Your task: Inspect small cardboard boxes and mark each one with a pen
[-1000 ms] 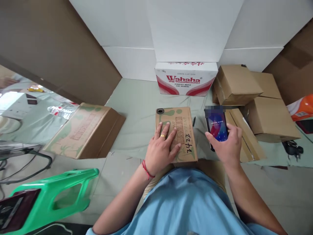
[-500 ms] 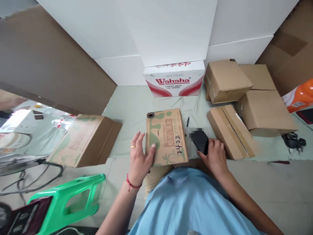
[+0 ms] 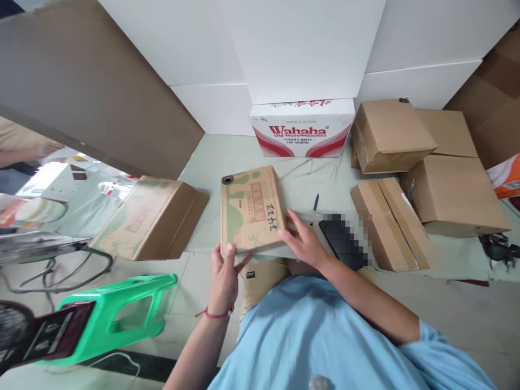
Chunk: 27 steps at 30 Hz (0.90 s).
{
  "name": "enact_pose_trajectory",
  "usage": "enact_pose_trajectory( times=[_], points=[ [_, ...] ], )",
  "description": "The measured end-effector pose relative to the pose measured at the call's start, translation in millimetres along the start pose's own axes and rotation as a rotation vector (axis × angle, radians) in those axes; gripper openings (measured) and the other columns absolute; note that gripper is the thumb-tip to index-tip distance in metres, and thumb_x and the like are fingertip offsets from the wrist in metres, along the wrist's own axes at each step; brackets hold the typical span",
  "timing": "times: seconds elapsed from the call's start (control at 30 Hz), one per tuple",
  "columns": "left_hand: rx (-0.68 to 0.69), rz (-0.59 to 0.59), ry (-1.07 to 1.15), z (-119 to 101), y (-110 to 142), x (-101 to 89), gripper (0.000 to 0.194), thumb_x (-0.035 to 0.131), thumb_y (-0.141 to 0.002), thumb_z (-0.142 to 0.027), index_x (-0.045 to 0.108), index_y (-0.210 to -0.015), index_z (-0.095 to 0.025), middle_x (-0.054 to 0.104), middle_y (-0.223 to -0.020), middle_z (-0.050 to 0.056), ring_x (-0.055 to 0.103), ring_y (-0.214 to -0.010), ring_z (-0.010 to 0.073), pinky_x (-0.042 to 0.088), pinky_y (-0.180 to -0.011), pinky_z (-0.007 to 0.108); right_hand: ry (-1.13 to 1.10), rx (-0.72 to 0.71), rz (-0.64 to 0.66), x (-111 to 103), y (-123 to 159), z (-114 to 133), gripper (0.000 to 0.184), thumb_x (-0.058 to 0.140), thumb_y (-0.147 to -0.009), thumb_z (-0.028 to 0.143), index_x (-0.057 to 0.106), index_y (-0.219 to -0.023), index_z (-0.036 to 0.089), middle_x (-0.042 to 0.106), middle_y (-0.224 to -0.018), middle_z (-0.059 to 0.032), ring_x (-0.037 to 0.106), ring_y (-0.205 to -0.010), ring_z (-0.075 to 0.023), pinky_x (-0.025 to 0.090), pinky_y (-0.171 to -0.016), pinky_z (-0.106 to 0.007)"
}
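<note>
In front of me on the cloth-covered table is a cardboard box [image 3: 252, 211] with green palm prints, the word COCONUT and handwritten "2422"; a dark round hole shows at its far left corner. My left hand [image 3: 225, 276] grips its near left corner, thumb on top and some fingers hidden beneath. At the right side my right hand [image 3: 304, 239] holds the box, thumb by the top edge and fingers along the wall. Beside my right wrist lies a flat black object, probably a phone [image 3: 339, 238], partly blurred out. Beyond it is a black pen [image 3: 316, 202].
A white Wahaha carton [image 3: 303, 130] stands against the back panel. Several plain boxes [image 3: 392, 222] are on the right, near a bunch of keys [image 3: 499, 249]. Another green-printed box [image 3: 150, 219] sits at the left edge, above a green plastic stool [image 3: 117, 309].
My right hand has let go of the black object, which stays on the table, and moved left onto the box. My left hand shifted to the near corner. The box is turned slightly.
</note>
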State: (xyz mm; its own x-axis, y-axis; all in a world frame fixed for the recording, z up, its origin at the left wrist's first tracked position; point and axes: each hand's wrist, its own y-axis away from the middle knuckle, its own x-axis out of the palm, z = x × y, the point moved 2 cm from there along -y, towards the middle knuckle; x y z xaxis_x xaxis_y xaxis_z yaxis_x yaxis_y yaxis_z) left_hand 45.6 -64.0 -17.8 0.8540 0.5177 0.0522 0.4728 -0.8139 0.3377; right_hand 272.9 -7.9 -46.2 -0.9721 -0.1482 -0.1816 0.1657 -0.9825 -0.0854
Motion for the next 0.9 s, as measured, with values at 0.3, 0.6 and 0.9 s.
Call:
enact_pose_trajectory(
  times=[0.3, 0.6, 0.9],
  points=[
    [-0.636, 0.284, 0.294, -18.5, -6.4, 20.3, 0.066, 0.041, -0.107, -0.07, 0.068, -0.1, -0.01, 0.074, -0.104, 0.025, 0.078, -0.099, 0.0329, 0.069, -0.074, 0.04, -0.059, -0.025, -0.067, 8.9, 3.9, 15.0, 0.039, 0.056, -0.106, 0.056, 0.073, -0.116, 0.023, 0.075, -0.115, -0.0112, 0.074, -0.107, -0.0229, 0.065, -0.087, -0.034],
    [-0.692, 0.296, 0.465, -28.6, -56.7, 119.3, 0.091, 0.048, -0.099, -0.079, 0.036, -0.161, -0.014, 0.046, -0.158, 0.031, 0.065, -0.138, 0.0428, 0.063, -0.105, 0.057, -0.02, 0.285, -0.313, -57.9, 72.0, -12.4, 0.048, 0.064, -0.097, 0.069, 0.074, -0.103, 0.022, 0.081, -0.092, -0.0086, 0.074, -0.076, -0.0214, 0.061, -0.071, -0.032],
    [-0.45, -0.004, 0.107, -64.8, -162.3, 123.3, 0.072, 0.069, -0.091, -0.068, 0.056, -0.142, -0.02, 0.053, -0.149, 0.022, 0.033, -0.161, 0.0456, 0.045, -0.118, 0.072, 0.07, 0.345, -0.413, -86.3, 115.4, -16.1, 0.056, 0.064, -0.093, 0.076, 0.073, -0.092, 0.022, 0.079, -0.081, -0.0079, 0.068, -0.065, -0.0201, 0.058, -0.063, -0.031]
  ],
)
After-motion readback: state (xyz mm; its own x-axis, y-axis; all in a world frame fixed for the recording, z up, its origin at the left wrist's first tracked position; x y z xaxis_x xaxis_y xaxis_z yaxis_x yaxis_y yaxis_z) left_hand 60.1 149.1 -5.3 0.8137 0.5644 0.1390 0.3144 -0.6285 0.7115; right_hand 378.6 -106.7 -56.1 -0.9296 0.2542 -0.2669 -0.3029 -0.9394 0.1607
